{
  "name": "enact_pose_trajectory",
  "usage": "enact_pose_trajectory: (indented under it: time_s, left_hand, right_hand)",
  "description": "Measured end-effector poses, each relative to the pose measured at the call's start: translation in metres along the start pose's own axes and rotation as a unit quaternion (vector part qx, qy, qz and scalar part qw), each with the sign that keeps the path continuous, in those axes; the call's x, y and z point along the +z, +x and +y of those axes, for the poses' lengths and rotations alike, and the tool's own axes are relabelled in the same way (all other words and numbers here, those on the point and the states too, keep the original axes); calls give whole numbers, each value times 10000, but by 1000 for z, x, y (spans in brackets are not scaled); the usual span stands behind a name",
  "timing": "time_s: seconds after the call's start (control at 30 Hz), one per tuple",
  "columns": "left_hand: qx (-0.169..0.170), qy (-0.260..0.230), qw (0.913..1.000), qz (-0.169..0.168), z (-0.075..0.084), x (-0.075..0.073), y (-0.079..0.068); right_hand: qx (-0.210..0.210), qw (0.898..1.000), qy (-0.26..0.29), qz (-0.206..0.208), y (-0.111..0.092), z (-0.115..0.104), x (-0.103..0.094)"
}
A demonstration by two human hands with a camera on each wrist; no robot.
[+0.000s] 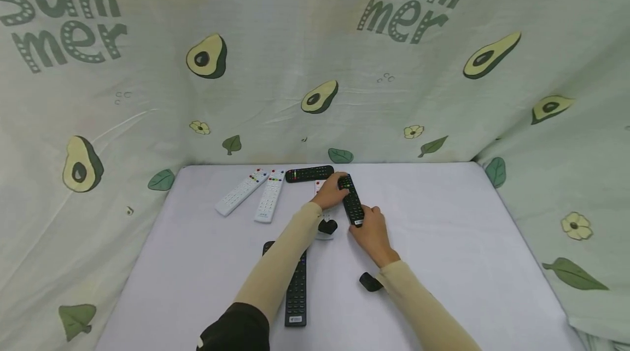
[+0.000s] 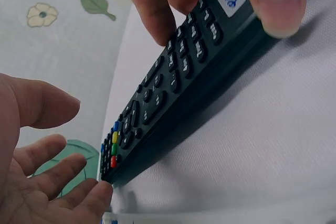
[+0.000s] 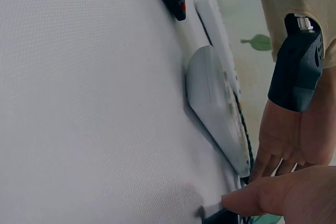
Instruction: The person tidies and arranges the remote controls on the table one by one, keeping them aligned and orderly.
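A black remote control [image 1: 352,202] with coloured buttons is held tilted over the white tabletop. My right hand [image 1: 370,230] grips its near end, where a white label shows; in the left wrist view the thumb [image 2: 278,11] lies along one side and fingers along the other. At the far end is my left hand [image 1: 330,192], fingers spread and thumb apart, with fingertips [image 2: 102,190] right by the remote's end. Beneath the left hand lies a white remote [image 1: 325,235], partly hidden by the hand and wrist camera; its pale end [image 3: 207,85] shows in the right wrist view.
Two white remotes [image 1: 269,196] lie at the back left. A black remote [image 1: 310,174] lies crosswise at the table's back edge. Another long black remote [image 1: 296,296] lies nearer, partly under the left forearm. A patterned cloth [image 1: 266,121] hangs behind the table.
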State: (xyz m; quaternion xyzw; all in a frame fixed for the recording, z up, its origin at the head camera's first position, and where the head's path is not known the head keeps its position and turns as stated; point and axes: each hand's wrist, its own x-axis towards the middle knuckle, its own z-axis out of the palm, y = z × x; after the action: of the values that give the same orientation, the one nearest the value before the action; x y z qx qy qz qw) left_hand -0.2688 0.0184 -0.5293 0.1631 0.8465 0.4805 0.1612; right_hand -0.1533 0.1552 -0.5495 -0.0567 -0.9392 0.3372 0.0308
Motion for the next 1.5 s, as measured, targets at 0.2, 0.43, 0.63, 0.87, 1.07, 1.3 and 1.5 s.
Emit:
enact_pose_trajectory:
  time_s: [0.2, 0.43, 0.63, 0.87, 1.07, 1.3, 1.5]
  left_hand:
    - [-41, 147, 9999, -67, 5, 2, 2]
    - [-244, 210, 9994, -117, 3, 4, 8]
    - [-473, 403, 9979, -201, 0, 4, 15]
    - [-328, 287, 9988, -235, 4, 1, 14]
    - [152, 15, 9997, -177, 8, -6, 7]
    - [497, 290, 9974, -438, 8, -15, 1]
    - [494, 385, 9945, -843, 7, -23, -6]
  right_hand:
    - [31, 10000, 14, -38, -3, 5, -8]
    - [140, 9998, -37, -123, -7, 12, -18]
    - [166, 9998, -34, -66, -8, 18, -24]
    - [97, 9999, 94, 59, -11, 27, -29]
    - [4, 9995, 299, 123, -19, 32, -39]
    - [-163, 9984, 542, 91, -31, 33, -51]
    - [-197, 9964, 810, -132, -43, 36, -59]
